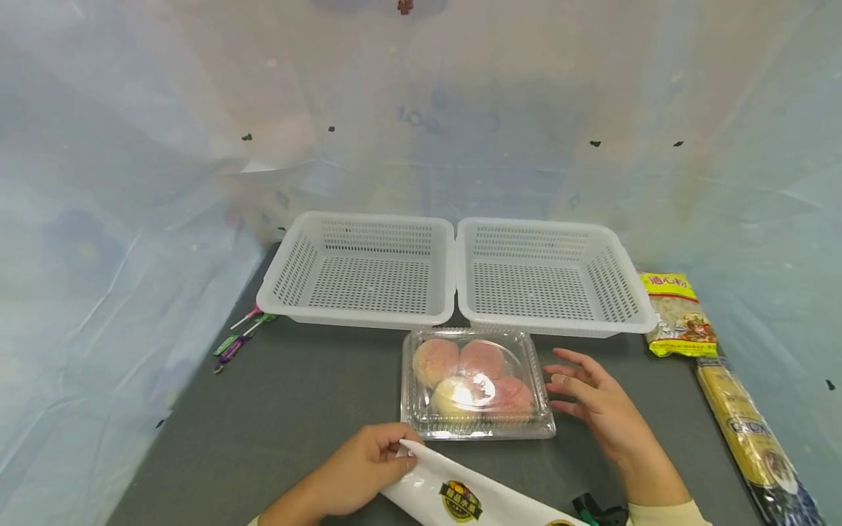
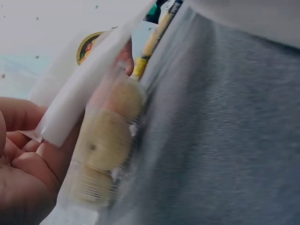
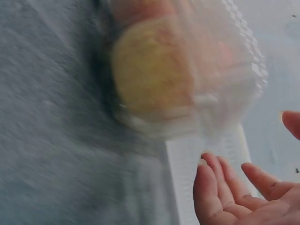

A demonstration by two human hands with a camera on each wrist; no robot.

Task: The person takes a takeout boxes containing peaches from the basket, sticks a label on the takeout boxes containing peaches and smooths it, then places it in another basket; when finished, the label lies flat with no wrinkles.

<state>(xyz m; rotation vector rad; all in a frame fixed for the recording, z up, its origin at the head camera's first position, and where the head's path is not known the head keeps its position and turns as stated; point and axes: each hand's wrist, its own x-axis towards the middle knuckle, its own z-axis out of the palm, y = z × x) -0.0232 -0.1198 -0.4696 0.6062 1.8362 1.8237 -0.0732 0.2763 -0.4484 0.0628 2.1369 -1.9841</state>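
My left hand (image 1: 362,467) pinches one end of a white bag or wrapper (image 1: 430,478) printed with a dark and yellow badge. In the left wrist view, a white fold (image 2: 77,101) lies between its thumb and fingers. A clear plastic clamshell box (image 1: 413,420) with several peaches (image 1: 482,358) sits just beyond the wrapper, lid closed. To the box's right, my right hand (image 1: 605,409) hovers with its fingers spread, holding nothing. The right wrist view shows the same hand (image 3: 234,199) apart from the blurred box.
Two white perforated baskets (image 1: 444,319) (image 1: 470,321) stand side by side behind the box. On the right lie a yellow food packet (image 1: 680,314) and a long noodle packet (image 1: 743,424). Several lollipops (image 1: 240,340) are at left. A black-green object (image 1: 601,511) lies near my right wrist.
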